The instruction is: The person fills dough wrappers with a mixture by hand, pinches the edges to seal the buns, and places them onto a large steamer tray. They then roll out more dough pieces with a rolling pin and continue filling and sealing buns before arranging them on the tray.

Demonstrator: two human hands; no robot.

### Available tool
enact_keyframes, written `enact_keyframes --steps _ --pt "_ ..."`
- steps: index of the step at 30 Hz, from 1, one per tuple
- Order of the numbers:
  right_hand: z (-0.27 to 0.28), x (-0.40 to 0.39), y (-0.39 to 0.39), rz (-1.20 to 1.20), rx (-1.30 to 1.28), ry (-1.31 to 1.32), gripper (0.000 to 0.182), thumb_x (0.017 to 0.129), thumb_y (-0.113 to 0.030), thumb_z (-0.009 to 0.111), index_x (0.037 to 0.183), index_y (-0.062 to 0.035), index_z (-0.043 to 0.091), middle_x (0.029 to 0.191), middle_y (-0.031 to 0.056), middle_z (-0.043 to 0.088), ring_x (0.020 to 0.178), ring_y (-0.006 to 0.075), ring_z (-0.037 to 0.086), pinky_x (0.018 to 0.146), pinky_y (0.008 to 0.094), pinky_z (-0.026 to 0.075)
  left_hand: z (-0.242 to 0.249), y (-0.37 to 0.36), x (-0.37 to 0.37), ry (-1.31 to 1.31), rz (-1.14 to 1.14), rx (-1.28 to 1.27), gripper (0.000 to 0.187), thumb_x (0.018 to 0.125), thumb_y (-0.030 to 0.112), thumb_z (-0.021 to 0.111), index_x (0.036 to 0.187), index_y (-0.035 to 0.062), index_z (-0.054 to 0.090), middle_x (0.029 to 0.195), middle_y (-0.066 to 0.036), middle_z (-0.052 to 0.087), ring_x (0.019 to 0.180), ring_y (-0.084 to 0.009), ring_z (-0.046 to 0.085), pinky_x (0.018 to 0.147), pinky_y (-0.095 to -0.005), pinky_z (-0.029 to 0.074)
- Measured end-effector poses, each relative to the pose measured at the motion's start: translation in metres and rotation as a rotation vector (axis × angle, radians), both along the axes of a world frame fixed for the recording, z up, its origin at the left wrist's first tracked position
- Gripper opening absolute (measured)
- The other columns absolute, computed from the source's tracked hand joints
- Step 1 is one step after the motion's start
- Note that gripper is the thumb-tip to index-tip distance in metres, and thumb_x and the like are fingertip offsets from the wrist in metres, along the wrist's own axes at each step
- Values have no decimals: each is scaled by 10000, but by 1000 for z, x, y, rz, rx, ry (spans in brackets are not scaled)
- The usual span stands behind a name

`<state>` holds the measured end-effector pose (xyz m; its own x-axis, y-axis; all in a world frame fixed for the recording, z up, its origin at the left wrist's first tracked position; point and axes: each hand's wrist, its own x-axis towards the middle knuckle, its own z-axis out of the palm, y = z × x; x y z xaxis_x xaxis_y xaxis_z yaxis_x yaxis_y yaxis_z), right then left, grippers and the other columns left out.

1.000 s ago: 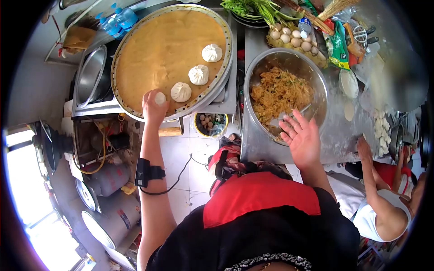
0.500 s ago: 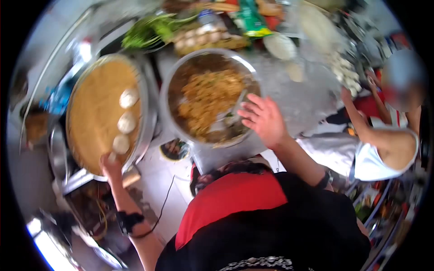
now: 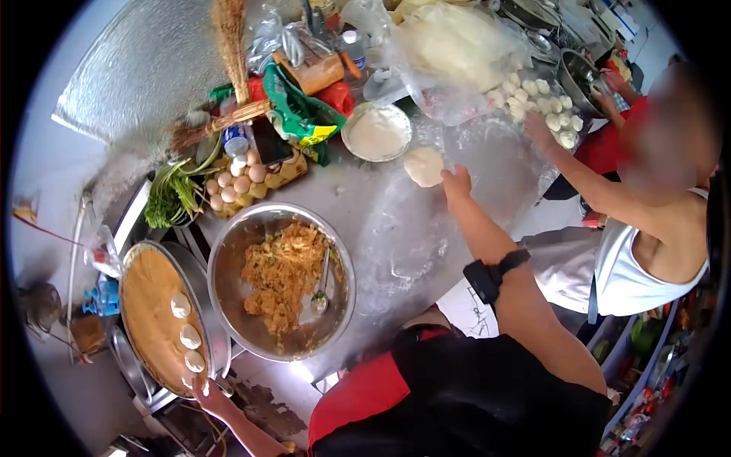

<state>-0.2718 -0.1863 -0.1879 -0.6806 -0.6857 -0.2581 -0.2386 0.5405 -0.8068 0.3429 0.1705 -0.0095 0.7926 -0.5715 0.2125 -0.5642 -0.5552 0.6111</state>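
Round steamer (image 3: 146, 305): white buns (image 3: 190, 337) along one side, spaced, presumably against sticking. Left hand (image 3: 209, 394): at the lowest bun; cannot tell whether gripping. Steel bowl (image 3: 219, 286): shredded filling (image 3: 282, 266), spoon (image 3: 320, 302) inside, apparently for scooping. Flat dough wrapper (image 3: 423, 166): on floury worktop (image 3: 403, 251). Right hand (image 3: 457, 184): well apart from left, at wrapper's edge; pinch unclear.

The person wears a black top (image 3: 487, 396) that spreads broadly across the bottom of the view. A bright red panel (image 3: 362, 396) of cloth, straight-edged, lies against the black on the wearer's left. The right forearm (image 3: 537, 324) is bare except for a black band (image 3: 514, 261) wrapped round it, carrying a boxy black device (image 3: 481, 282). The right hand (image 3: 457, 183) and left hand (image 3: 213, 397) are bare.
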Motion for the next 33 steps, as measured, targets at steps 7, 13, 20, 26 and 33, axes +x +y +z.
enact_keyframes --steps 7,13,20,26,33 --pt "14 -2 -49 154 333 4 583 652 -315 747 1101 -1 547 1070 196 616 1056 333 571 897 395 457 41 -30 -91 49 -13 32 323 850 31 529 1160 -54 560 1142 -130 568 971 -210 562 860 -311 463" --pt "-9 -4 -55 272 146 125 530 635 -271 774 1026 7 549 930 161 631 938 324 611 820 406 497 31 -32 -82 99 -82 34 333 871 75 534 1170 -70 541 1106 -115 596 980 -185 572 854 -297 454" --pt "-26 23 -46 216 157 -372 551 670 -243 747 1143 -34 556 1068 174 612 973 316 610 823 394 491 57 -91 -142 320 -212 -18 306 891 53 522 1183 -36 541 1131 -120 590 1040 -194 555 916 -298 429" --pt "-46 -6 -82 42 -15 30 440 688 -207 719 1061 -4 605 990 198 646 970 341 614 848 385 480 65 -106 -159 350 -244 18 294 893 69 529 1175 -10 555 1100 -107 608 933 -137 577 660 -223 439" --pt "-8 -76 -65 -34 10 -300 358 716 -122 691 1031 21 596 986 161 650 886 272 647 757 363 522 58 -94 -157 356 -239 -32 274 892 64 530 1148 -27 564 1079 -102 611 934 -145 577 687 -225 437"
